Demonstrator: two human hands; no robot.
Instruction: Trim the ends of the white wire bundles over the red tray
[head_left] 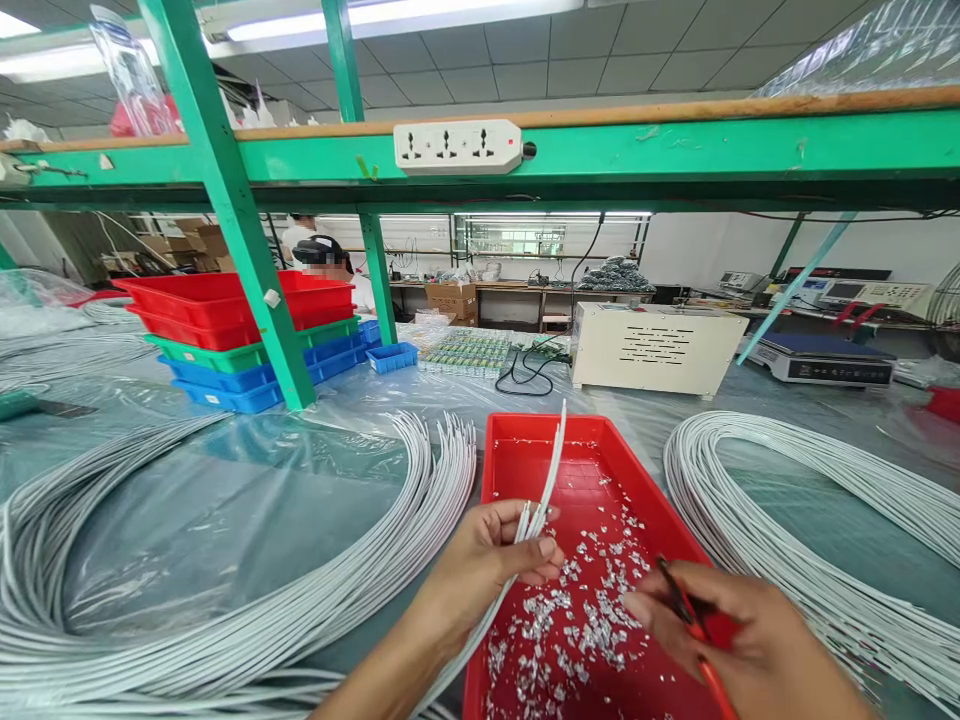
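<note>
My left hand [491, 555] pinches a thin bunch of white cables [550, 470] whose ends stick up over a red tray [517, 440]. The tray floor is strewn with several small white and silvery cable scraps [592, 620]. My right hand [727, 630] grips a red-handled tool [701, 640] above the tray's right side, a short way from the cable ends. The tool's tip is blurred.
Large loops of white cable lie on plastic sheeting at the left [225, 610] and right [810, 540]. Stacked red, green and blue bins [240, 330] stand behind a green post [247, 250]. A beige metal box [649, 348] sits beyond the tray. A person works far back.
</note>
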